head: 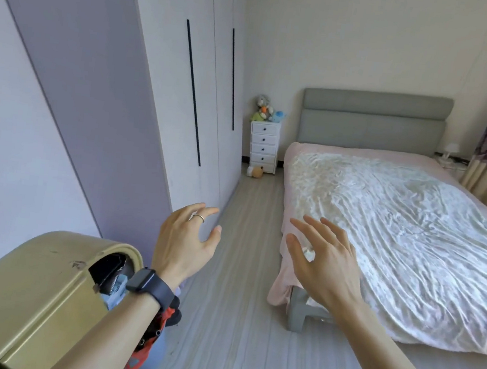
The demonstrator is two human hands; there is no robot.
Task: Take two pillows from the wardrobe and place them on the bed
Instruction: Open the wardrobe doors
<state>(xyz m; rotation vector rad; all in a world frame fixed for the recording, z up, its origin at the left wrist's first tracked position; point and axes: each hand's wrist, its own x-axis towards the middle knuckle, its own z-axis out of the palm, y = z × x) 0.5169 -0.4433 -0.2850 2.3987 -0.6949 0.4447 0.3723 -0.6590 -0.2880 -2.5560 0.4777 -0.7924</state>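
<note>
Two bare hands hang over the floor (234, 335), fingers spread and slack, gripping nothing: the left hand (183, 238), a watch (146, 282) on its wrist and a gold case (26, 296) just left of its forearm; the right hand (324, 260) in front of the bed's foot corner. Beyond and left of the left hand stands the wardrobe (162, 84), tall, doors closed, its dark handles running upright; the bed (397, 232) stretches lengthwise from the right hand away to its grey headboard (374, 120).

No legible text, label, number: wardrobe (168, 84), bed (384, 215), watch (142, 280) face dark.
</note>
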